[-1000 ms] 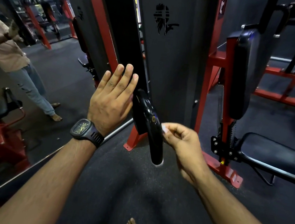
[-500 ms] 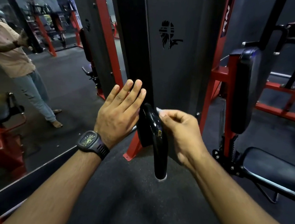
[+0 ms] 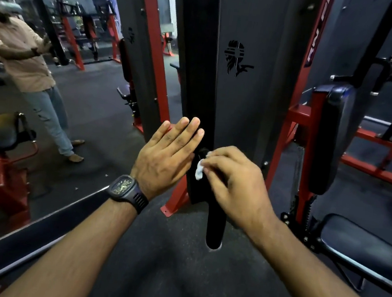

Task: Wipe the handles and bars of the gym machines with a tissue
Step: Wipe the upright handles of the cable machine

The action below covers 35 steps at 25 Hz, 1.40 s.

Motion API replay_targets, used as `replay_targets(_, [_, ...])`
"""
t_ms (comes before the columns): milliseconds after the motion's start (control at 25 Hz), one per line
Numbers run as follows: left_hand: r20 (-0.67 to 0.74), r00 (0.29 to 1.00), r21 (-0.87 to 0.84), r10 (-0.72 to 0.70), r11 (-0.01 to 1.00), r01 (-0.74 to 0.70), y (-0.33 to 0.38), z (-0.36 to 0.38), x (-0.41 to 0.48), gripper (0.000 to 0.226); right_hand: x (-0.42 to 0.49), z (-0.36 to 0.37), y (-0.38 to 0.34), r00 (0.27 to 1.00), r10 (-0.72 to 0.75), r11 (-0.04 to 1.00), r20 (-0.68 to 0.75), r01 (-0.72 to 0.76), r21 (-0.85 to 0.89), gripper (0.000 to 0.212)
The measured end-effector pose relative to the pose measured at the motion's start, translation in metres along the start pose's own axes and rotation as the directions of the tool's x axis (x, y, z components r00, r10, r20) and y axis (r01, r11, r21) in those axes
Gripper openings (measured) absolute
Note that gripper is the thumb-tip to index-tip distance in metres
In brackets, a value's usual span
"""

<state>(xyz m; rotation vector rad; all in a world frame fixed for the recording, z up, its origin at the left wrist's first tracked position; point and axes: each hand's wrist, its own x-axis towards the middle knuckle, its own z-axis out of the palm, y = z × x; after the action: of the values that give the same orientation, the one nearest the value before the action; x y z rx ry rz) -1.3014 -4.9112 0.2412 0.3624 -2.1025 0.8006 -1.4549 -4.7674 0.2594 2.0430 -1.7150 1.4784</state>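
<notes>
A black padded handle (image 3: 215, 226) juts toward me from the dark grey machine column (image 3: 245, 93). My right hand (image 3: 234, 187) pinches a small white tissue (image 3: 199, 170) and presses it on the handle's upper end, covering most of that part. My left hand (image 3: 167, 157), with a black watch on the wrist, is flat with straight fingers against the handle's left side. The handle's lower end shows below my right hand.
A mirror on the left reflects a person (image 3: 27, 73) and red machines. A red frame post (image 3: 290, 125) and a black back pad (image 3: 330, 139) stand to the right, with a black seat (image 3: 361, 250) low right. Dark rubber floor (image 3: 164, 267) lies below.
My right hand with the tissue has slid up the handle from its middle to its top end. My left hand stays flat beside the handle. The view has shifted lower.
</notes>
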Motion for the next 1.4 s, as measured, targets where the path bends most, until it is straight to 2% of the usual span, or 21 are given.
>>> replay_targets(40, [-0.003,1.0,-0.017,0.005,1.0,-0.005,-0.001,0.001,-0.001,0.052,0.002,-0.002,-0.005,0.987,-0.126,0.983,0.098,0.137,-0.12,0.01])
replay_targets(80, [-0.006,1.0,-0.043,0.008,0.999,-0.009,-0.001,0.002,-0.001,0.053,0.007,-0.003,-0.01,0.96,-0.191,0.946,0.203,0.236,-0.224,0.009])
replay_targets(160, [-0.02,1.0,-0.083,0.014,0.996,-0.015,-0.003,0.004,0.0,0.054,0.013,-0.002,-0.014,0.927,-0.206,0.835,0.314,0.334,-0.437,0.007])
replay_targets(240, [-0.064,0.997,-0.082,0.046,0.995,-0.051,-0.008,0.006,0.002,0.05,0.005,0.003,-0.016,0.941,-0.156,0.767,0.301,0.307,-0.563,0.018])
replay_targets(320, [-0.114,0.991,-0.079,0.066,0.994,-0.075,-0.011,0.01,0.004,0.048,-0.001,0.013,-0.022,0.927,-0.115,0.721,0.358,0.326,-0.611,0.036])
replay_targets(360, [-0.136,0.989,-0.096,0.062,0.992,-0.076,-0.011,0.013,0.005,0.047,-0.003,0.017,-0.027,0.91,-0.107,0.683,0.4,0.36,-0.636,0.039])
replay_targets(440, [-0.171,0.984,-0.136,0.044,0.988,-0.068,-0.005,0.019,0.005,0.048,-0.011,0.016,-0.035,0.904,-0.106,0.615,0.414,0.386,-0.688,0.029])
replay_targets(480, [-0.179,0.983,-0.151,0.039,0.986,-0.067,-0.002,0.023,0.004,0.048,-0.019,0.013,-0.039,0.927,-0.112,0.593,0.359,0.352,-0.724,0.022])
replay_targets(560, [-0.188,0.981,-0.176,0.038,0.982,-0.072,0.0,0.03,0.003,0.048,-0.039,0.013,-0.045,0.974,-0.128,0.617,0.184,0.224,-0.755,0.012])
replay_targets(680, [-0.235,0.971,-0.247,0.039,0.964,-0.098,0.002,0.04,0.007,0.05,-0.057,0.027,-0.038,0.992,-0.129,0.628,-0.012,0.073,-0.775,0.01])
replay_targets(920, [-0.302,0.953,-0.31,0.035,0.941,-0.133,0.006,0.057,0.015,0.051,-0.087,0.049,-0.018,0.933,-0.082,0.651,-0.352,-0.217,-0.727,0.018])
replay_targets(1400, [-0.328,0.945,-0.405,-0.011,0.905,-0.13,0.013,0.074,0.018,0.057,-0.12,0.085,0.002,0.878,0.025,0.593,-0.478,-0.397,-0.7,0.019])
